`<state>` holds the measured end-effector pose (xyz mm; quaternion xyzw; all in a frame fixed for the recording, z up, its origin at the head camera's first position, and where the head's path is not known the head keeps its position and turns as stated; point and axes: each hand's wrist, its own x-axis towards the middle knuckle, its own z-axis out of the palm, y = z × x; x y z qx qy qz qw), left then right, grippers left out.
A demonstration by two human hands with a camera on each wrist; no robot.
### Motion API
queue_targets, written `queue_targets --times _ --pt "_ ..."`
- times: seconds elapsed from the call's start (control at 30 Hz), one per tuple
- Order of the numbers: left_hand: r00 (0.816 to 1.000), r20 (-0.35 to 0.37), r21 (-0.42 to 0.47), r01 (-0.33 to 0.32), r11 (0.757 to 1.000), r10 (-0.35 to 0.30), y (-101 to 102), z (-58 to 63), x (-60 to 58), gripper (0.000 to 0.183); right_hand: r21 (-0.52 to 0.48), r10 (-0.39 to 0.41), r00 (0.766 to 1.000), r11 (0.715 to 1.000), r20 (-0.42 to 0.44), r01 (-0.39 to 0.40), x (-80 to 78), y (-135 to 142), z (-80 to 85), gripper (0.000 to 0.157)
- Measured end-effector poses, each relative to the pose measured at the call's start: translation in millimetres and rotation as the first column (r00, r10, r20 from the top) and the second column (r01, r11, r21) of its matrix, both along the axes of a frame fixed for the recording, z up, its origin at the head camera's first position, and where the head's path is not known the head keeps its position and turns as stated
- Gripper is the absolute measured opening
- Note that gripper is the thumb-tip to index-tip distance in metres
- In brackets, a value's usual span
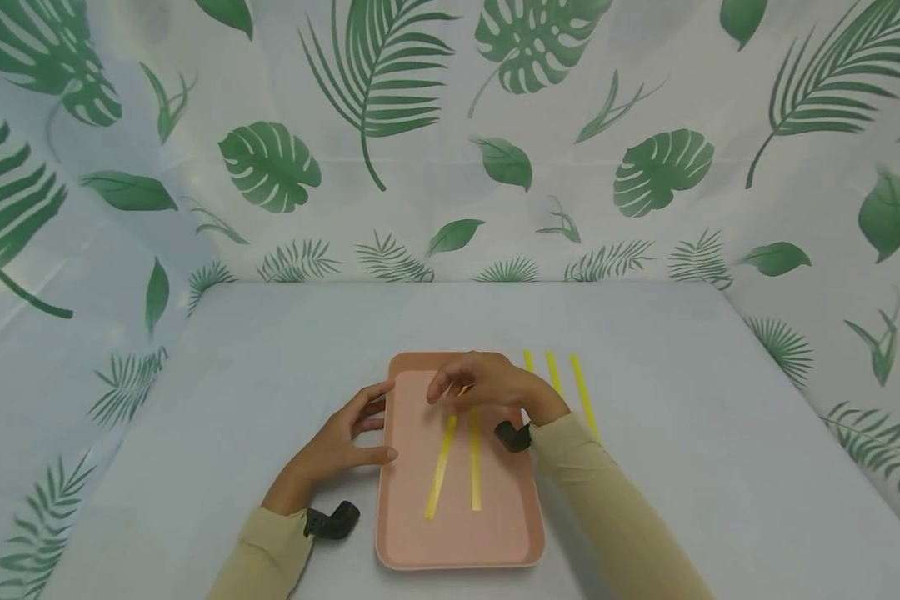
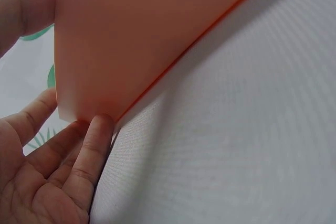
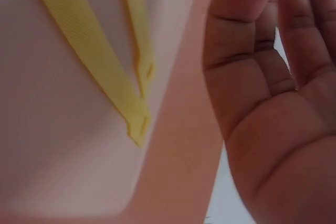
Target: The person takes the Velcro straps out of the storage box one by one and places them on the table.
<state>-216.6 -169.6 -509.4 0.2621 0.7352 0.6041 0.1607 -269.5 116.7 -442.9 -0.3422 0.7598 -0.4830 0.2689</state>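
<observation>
A pink tray (image 1: pixel 495 542) lies in front of me with two flat yellow straps (image 1: pixel 440 471) (image 1: pixel 476 467) on it. In the right wrist view each strap (image 3: pixel 84 30) ends in a narrowed tip with a small slit. My left hand (image 1: pixel 337 437) rests on the tray's left side, thumb at the rim. Its fingertips (image 2: pixel 100 129) touch the tray's outer wall (image 2: pixel 131 35) in the left wrist view. Over the far part of the tray hovers my right hand (image 1: pixel 487 382), fingers loosely bent and holding nothing, covering the straps' far ends.
Several more yellow straps (image 1: pixel 583 387) lie side by side on the white table (image 1: pixel 720 467), just right of the tray and partly behind my right forearm. A leaf-patterned cloth (image 1: pixel 420 183) stands behind the table and along its sides.
</observation>
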Motion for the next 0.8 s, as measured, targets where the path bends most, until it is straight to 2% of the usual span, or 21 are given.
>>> queue_targets --times 0.17,0.37,0.5,0.8 --pt "1.0 -0.008 0.014 0.009 1.0 -0.009 0 -1.1 -1.4 0.091 0.142 0.034 0.999 0.989 0.007 -0.035 0.1 -6 -4.9 0.025" --pt "1.0 -0.002 0.024 0.014 1.0 -0.014 -1 -0.8 -1.7 0.092 0.269 -0.038 0.999 0.962 0.006 0.035 2.1 -11 -10.3 0.028" --pt "1.0 -0.003 0.03 0.021 0.999 -0.021 -1 -1.6 -1.6 0.092 0.296 -0.03 0.999 0.955 -0.019 0.034 3.5 -14 -13.3 0.029" --pt "1.0 -0.007 0.047 0.029 0.999 -0.028 -2 -1.0 -1.7 0.092 0.296 -0.045 0.999 0.954 -0.005 0.045 3.8 -21 -15.7 0.032"
